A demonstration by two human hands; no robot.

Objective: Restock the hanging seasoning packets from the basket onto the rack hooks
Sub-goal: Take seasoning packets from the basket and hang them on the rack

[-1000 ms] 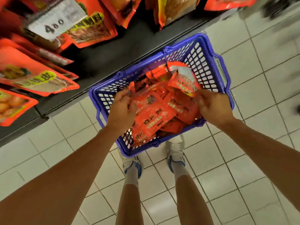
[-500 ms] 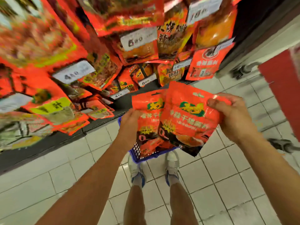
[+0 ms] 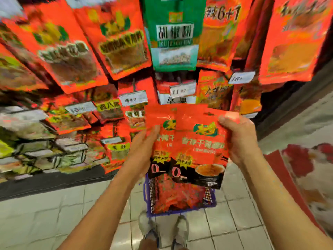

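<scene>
Two red seasoning packets are held up side by side in front of the rack (image 3: 162,83), the right packet (image 3: 200,147) overlapping the left packet (image 3: 158,141). The left hand (image 3: 144,147) supports the left packet from its outer edge; its fingers (image 3: 155,130) look fairly straight and pressed together against the packet's side and front, though blur makes the exact grip hard to tell. The right hand (image 3: 237,139) grips the right packet at its upper right edge, thumb (image 3: 222,120) on the front face and the other fingers curled behind.

Both packets are upright, with green logos near the top, yellow bursts lower down and a black band across the bottom.

The blue basket (image 3: 148,201) sits on the tiled floor (image 3: 54,213) directly below the packets, just ahead of the person's shoes (image 3: 182,226), and holds more red packets (image 3: 180,197).

The rack behind is crowded with hanging red packs, one green pack (image 3: 173,33) at top centre, and white price tags (image 3: 133,100) on the hook ends. Most of the rack is smeared by blur, so the hooks themselves cannot be made out.

A red and white patterned panel (image 3: 306,174) stands at the right.
</scene>
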